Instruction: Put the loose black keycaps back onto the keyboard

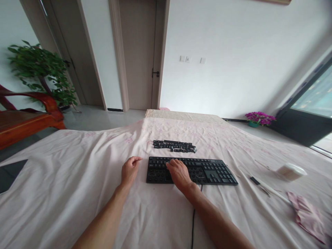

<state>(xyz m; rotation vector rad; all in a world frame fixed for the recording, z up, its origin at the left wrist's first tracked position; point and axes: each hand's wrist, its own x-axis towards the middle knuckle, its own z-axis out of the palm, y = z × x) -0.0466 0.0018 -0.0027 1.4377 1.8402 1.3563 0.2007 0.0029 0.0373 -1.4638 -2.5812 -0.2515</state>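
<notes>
Right hand (178, 174) lies flat, fingers spread, on the black keyboard (207, 170); left hand (130, 170) rests loosely curled (holding nothing) just beside it, loose keycaps (174, 146) beyond.

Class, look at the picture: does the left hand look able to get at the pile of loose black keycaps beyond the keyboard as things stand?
Probably yes. The left hand rests on the cloth just left of the keyboard, holding nothing visible. Bare cloth lies between it and the keycaps, so nothing blocks the way. The right hand lies on the keyboard, out of that path.

White walls (233, 52) hold a beige door (138, 55). A leafy plant (38, 69) stands behind a red wooden bench (26, 119) on the grey floor (101, 119). Daylight enters through a dark-framed window (315, 100).
</notes>
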